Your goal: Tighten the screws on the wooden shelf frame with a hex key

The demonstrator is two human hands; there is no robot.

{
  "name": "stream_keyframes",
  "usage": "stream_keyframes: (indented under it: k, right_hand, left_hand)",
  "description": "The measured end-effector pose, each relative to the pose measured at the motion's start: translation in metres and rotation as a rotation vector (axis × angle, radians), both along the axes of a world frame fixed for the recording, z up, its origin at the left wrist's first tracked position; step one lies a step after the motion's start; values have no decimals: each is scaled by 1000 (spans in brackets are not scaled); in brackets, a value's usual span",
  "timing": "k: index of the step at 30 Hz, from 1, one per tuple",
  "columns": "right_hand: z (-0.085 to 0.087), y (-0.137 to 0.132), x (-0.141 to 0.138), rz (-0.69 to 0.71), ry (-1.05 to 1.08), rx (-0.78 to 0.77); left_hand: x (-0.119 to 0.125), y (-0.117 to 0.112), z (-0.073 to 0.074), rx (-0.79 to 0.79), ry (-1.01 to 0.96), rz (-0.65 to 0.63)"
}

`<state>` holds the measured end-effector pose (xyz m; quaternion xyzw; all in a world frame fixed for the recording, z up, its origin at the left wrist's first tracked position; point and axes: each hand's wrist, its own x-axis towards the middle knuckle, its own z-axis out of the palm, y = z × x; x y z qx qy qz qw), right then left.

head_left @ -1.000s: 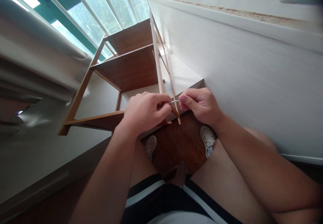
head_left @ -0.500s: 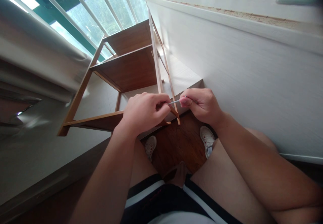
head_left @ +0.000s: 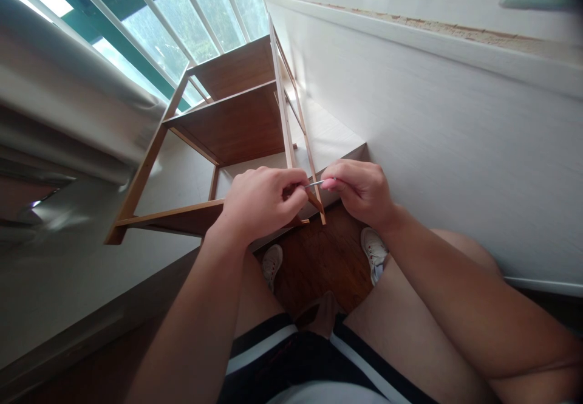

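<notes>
A wooden shelf rack (head_left: 237, 124) with brown boards and pale slats lies on its side on a raised white platform in front of me. My left hand (head_left: 262, 200) is closed around the near corner of its frame. My right hand (head_left: 359, 190) pinches a thin metal tool (head_left: 315, 183), likely a hex key, whose tip points into that corner beside my left fingers. Both hands sit close together, almost touching. My knees and white shoes show below.
A white cabinet side (head_left: 432, 149) rises at the right, with a counter top (head_left: 410, 3) above it. A window with white bars (head_left: 182, 15) and a grey curtain (head_left: 68, 106) stand at the left. Dark wood floor (head_left: 319, 264) lies between my feet.
My right hand has turned slightly at the wrist on the metal tool. My left hand and the rack have stayed in place.
</notes>
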<state>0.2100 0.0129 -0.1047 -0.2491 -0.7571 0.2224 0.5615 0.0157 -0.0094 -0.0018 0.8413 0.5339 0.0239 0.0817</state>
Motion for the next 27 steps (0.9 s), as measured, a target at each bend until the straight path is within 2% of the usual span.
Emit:
stream_keyframes:
  k: [15,27]
  right_hand:
    - [-10,3,-7,-24,90,-23]
    - [-9,1,-10,-1,127,-163]
  left_hand:
    - [0,0,1,-8,-2,-12]
    - [-1,0,-1,10,10,-15]
